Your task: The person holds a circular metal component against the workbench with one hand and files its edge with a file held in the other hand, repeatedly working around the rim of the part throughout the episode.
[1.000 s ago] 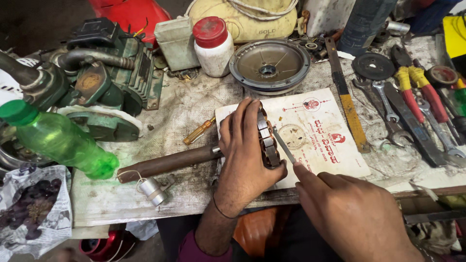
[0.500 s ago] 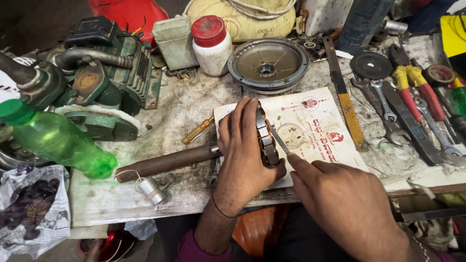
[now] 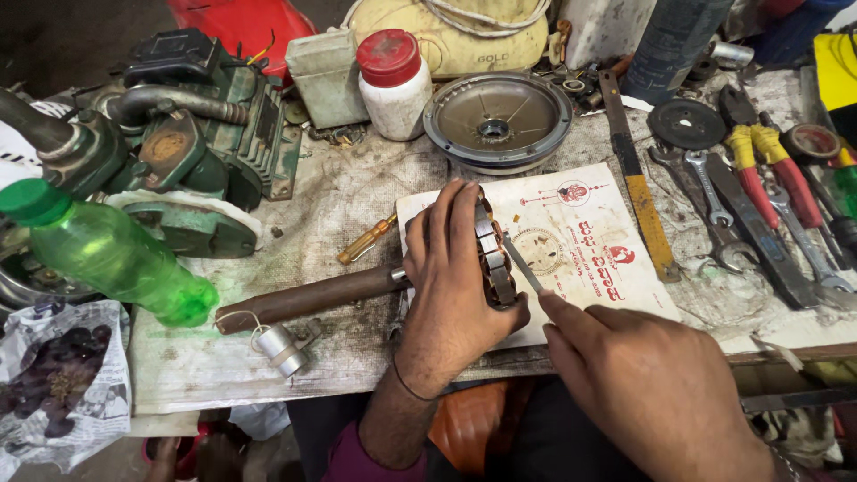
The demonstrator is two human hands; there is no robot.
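Cluttered workbench (image 3: 357,205): left hand (image 3: 451,286) clasped around slotted rotor (image 3: 494,254) (on rusty shaft (image 3: 308,296)), right hand (image 3: 643,384) pinching thin blade (image 3: 522,263).

Dull grey slotted metal rotor (image 3: 494,254) under the left hand (image 3: 455,286), thin bright metal blade (image 3: 522,266) at the right hand (image 3: 643,384), matt printed paper sheet (image 3: 589,259) beneath, rusty brown metal shaft (image 3: 303,297) leftward, glossy green plastic bottle (image 3: 107,254) beyond

The rotor (image 3: 489,259) stands on the card (image 3: 580,245) at the table's (image 3: 357,201) near edge. Its shaft (image 3: 308,296) runs left of the rotor. A bottle (image 3: 103,254) lies farther left, a round cover (image 3: 497,119) and a jar (image 3: 393,85) behind the rotor, spanners (image 3: 714,192) to its right.
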